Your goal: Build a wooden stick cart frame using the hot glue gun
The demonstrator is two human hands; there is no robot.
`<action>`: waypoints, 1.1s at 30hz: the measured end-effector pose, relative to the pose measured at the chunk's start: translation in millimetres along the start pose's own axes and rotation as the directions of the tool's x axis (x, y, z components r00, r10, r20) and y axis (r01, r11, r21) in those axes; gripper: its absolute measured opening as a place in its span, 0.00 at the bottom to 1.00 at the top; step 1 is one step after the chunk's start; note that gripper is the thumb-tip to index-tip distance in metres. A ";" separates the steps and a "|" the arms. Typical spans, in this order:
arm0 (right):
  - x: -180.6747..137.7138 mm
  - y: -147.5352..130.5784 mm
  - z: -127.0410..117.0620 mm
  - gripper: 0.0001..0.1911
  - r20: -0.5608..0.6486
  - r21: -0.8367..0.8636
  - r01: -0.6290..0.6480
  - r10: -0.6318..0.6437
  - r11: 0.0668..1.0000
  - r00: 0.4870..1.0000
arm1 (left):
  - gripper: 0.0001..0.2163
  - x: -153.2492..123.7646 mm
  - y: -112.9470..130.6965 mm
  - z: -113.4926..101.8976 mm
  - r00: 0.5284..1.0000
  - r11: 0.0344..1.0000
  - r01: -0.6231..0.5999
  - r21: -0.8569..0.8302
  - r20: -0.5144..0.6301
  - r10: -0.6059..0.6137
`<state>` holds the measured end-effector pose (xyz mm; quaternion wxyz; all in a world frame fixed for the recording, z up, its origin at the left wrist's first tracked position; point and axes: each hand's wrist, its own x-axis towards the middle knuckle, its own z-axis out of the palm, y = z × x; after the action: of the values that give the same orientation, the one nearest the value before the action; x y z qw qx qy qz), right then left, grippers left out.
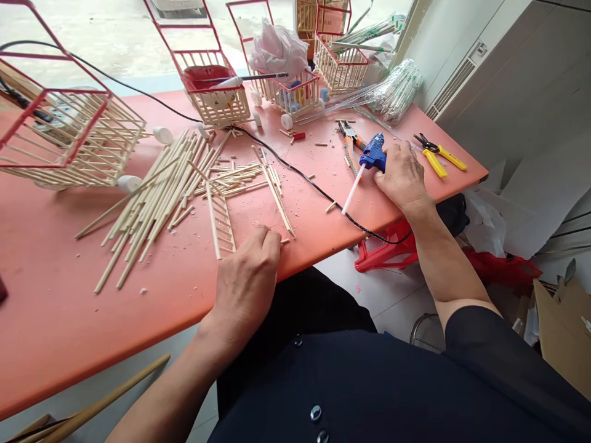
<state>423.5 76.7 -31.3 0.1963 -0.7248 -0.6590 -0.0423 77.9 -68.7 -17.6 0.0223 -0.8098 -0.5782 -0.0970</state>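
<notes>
My right hand (403, 175) is wrapped round the handle of a blue glue gun (373, 152) at the table's right side. A white glue stick (353, 191) sticks out of the gun's back end. At the table's front edge, my left hand (247, 274) is closed with the fingers curled under, so what it holds, if anything, is hidden. Just beyond it lies a small ladder-like frame (220, 218) of thin wooden sticks. A narrow pair of joined sticks (277, 197) rests to its right. Orange-handled pliers (349, 147) lie beside the gun, and yellow-handled cutters (438, 154) lie right of my right hand.
Loose wooden sticks (152, 203) are heaped at left. Miniature stick carts with red trim, such as the left cart (92, 147) and middle cart (221, 104), line the back. A black cord (286, 163) crosses the table. Bagged glue sticks (397, 89) lie at back right.
</notes>
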 end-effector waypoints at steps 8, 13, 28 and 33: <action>-11.8 -10.7 -38.9 0.14 -0.141 0.082 0.031 -0.019 0.996 0.990 | 0.09 0.2 -0.7 -0.3 1.000 1.000 -0.002 0.011 -0.001 0.002; -66.4 -34.7 -88.1 0.24 -0.098 0.558 0.125 -0.084 0.820 0.992 | 0.10 -4.3 -3.2 1.3 0.995 0.999 -0.022 -0.045 -0.095 0.018; -145.3 -82.2 -55.5 0.27 0.463 0.851 -0.270 -0.402 0.451 0.790 | 0.11 -14.9 -10.2 13.4 0.964 0.973 -0.133 -0.191 -0.254 0.082; -145.3 -83.0 -52.5 0.29 0.494 0.825 -0.295 -0.362 0.483 0.790 | 0.11 -14.4 -10.3 15.6 0.948 0.967 -0.157 -0.201 -0.305 0.090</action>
<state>334.7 -73.0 -10.5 0.3113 -0.4785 -0.6261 0.5311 65.7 -76.3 -36.2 0.0230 -0.8185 -0.5018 -0.2788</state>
